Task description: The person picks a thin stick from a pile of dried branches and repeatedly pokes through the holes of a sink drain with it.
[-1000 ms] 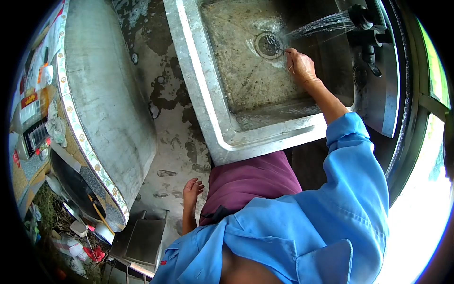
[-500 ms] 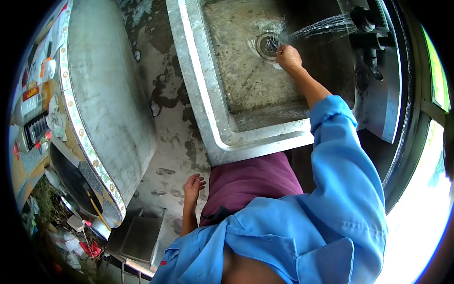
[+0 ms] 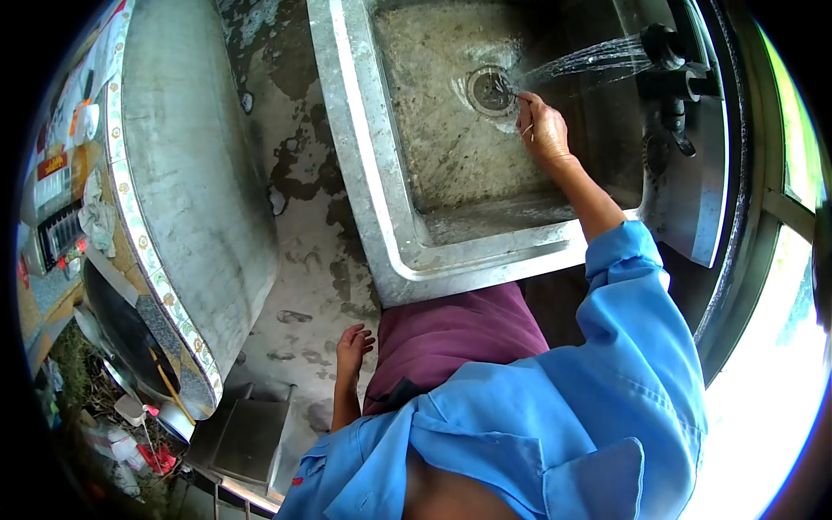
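Note:
Inside the metal sink (image 3: 386, 208), my right hand (image 3: 546, 132) is closed in a pinch beside the round drain (image 3: 492, 91). A small, thin dark thing (image 3: 510, 91) sticks out from its fingertips over the drain; its kind is too small to make out. From the black faucet (image 3: 663, 48), a spray of water (image 3: 589, 61) runs toward the drain, just past my fingers. Down by my thigh, my left hand (image 3: 354, 349) hangs with loosely bent fingers apart and nothing in them.
To the left stands a large grey counter (image 3: 191, 173) with a tiled edge. A dark wok (image 3: 121, 312) and a grey rack (image 3: 62, 236) sit beyond it. Wet patches mark the floor (image 3: 303, 243). A metal box-like thing (image 3: 251, 438) stands low at the lower left.
My right hand has drawn back slightly from the drain, down and to the right, and the thin dark thing now shows at its fingertips. My left hand stays by my thigh.

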Demonstrator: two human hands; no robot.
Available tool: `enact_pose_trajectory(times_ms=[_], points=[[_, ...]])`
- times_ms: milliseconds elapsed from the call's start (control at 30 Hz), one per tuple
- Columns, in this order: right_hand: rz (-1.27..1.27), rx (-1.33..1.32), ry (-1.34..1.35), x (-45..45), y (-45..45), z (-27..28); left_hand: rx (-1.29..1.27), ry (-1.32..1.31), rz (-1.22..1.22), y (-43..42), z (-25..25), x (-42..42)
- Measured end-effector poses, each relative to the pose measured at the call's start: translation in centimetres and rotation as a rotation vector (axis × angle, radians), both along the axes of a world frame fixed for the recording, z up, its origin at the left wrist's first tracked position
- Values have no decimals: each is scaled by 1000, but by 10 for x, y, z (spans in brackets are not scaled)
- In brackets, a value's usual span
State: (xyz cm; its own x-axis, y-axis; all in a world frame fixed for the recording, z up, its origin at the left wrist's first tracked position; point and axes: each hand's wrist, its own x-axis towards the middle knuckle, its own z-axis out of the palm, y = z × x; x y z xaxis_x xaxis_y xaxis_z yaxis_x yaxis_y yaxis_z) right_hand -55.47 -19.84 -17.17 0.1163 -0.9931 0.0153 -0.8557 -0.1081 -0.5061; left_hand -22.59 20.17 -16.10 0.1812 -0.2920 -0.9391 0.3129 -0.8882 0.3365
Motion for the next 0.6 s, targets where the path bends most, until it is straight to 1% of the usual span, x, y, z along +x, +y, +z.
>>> enact_pose_trajectory(times_ms=[33, 67, 133, 300, 367, 400, 467, 567, 600], points=[[25, -8, 65, -2, -1, 3, -8, -15, 1, -1, 1, 0], [23, -5, 65, -5, -2, 7, -5, -15, -1, -2, 2, 1], [90, 15, 200, -12, -3, 13, 0, -34, -18, -6, 4, 1], [58, 40, 143, -24, 6, 0, -16, -18, -20, -6, 1, -1], [84, 153, 93, -20, 13, -11, -22, -5, -16, -5, 0, -1], [44, 239, -20, -15, 17, -18, -22, -2, -21, -5, 1, -1], [50, 240, 0, -7, 20, -28, -21, -3, -26, -6, 1, 0], [59, 191, 36, 14, 3, -18, -12, -9, -37, -6, 2, 1], [56, 194, 34, 14, -7, -25, -12, -14, -44, -6, 2, 1]])
